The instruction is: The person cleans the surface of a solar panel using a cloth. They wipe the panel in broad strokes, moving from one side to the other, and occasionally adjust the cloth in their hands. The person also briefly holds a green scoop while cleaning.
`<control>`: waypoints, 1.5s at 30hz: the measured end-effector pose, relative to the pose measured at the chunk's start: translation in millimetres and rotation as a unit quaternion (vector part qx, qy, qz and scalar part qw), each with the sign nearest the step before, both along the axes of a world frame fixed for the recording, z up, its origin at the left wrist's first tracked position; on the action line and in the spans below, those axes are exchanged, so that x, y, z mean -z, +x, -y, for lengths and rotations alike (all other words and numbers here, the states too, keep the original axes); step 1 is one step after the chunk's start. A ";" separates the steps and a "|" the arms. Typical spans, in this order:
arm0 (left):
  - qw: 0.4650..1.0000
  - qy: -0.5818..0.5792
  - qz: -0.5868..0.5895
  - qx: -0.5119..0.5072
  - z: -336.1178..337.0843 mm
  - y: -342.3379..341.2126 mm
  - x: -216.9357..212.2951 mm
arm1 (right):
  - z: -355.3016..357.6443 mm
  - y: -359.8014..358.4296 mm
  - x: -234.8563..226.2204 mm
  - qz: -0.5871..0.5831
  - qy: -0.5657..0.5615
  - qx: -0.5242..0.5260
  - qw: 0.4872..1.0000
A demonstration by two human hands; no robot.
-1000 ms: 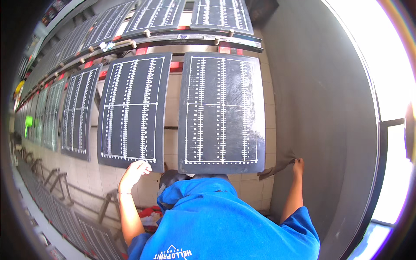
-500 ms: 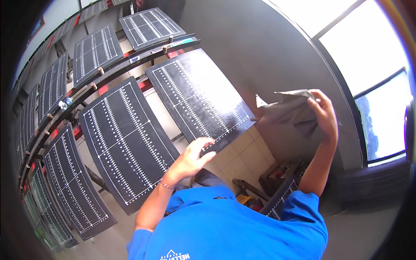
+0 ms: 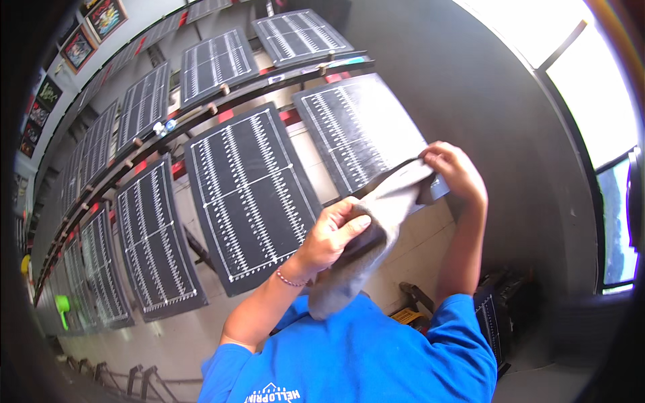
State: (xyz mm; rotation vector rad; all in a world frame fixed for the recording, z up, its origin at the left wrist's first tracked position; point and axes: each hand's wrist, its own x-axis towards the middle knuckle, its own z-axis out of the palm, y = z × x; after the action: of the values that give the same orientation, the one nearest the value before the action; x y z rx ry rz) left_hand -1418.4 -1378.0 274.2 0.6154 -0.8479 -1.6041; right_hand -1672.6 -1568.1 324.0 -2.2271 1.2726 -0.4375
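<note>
A limp grey cloth [image 3: 383, 218] with a darker side is stretched slantwise between my two hands. My left hand [image 3: 329, 236] pinches its lower left part between thumb and fingers, and a loose end hangs down in front of my blue shirt. At the upper right corner my right hand [image 3: 455, 169] is closed on the cloth. Behind the cloth lies a glossy black board [image 3: 349, 131] with white scale markings, its near right part covered by the cloth and my right hand. Another marked black board [image 3: 250, 191] is just left of it, beyond my left hand.
Several more marked black boards [image 3: 151, 235] follow a curved dark rail [image 3: 255, 86] with short pegs. A grey wall [image 3: 497, 101] and bright windows [image 3: 598, 80] stand at the right. Framed pictures [image 3: 78, 48] hang far left. A bright green object [image 3: 62, 307] rests at the lower left.
My right hand has brought the cloth leftward, in front of the glossy board. My left hand, empty before, has moved right and taken hold of it. The view has turned, so the boards appear farther right.
</note>
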 end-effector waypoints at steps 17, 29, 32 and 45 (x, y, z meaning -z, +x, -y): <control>0.902 0.123 0.253 -0.328 -216.0 252.7 50.8 | -155.3 135.6 172.4 0.395 0.292 0.018 0.871; 0.788 0.482 0.303 -0.237 -503.2 354.8 234.7 | -397.5 372.7 309.2 -0.112 -0.074 -0.042 0.990; 0.773 0.514 0.323 -0.184 -549.1 371.0 275.8 | -408.7 368.5 280.6 -0.034 -0.066 -0.090 0.993; 0.690 0.668 0.235 -0.148 -661.5 374.3 355.3 | -395.4 409.2 270.8 -0.243 -0.169 -0.042 0.954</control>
State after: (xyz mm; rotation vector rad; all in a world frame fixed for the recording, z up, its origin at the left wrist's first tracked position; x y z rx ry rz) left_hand -1044.1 -716.5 -81.1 2.1377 0.3042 -1.5557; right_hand -1263.4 -1172.7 53.2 -2.7869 1.4169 -0.0693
